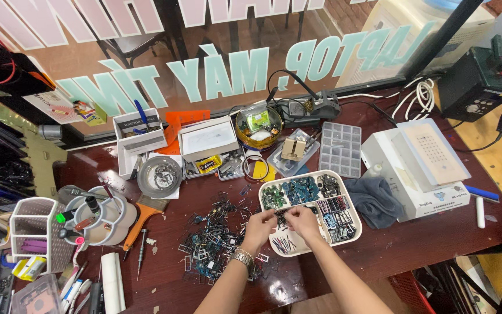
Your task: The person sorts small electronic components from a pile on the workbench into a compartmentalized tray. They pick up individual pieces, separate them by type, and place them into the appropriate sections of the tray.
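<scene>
Two hands noted by us, meeting lower centre of frame at near-left edge of white divided tray (353, 232). Left hand (260, 225), wristwatch (243, 257) on wrist, and right hand (302, 221) both pinch small dark parts (280, 216) between fingertips. Loose heap of similar parts (213, 235) lies on dark counter (425, 238), just left of tray.

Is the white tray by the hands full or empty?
Fairly full. The white tray has sections packed with small dark and green parts; the left hand and right hand pinch tiny parts at its edge.
</scene>
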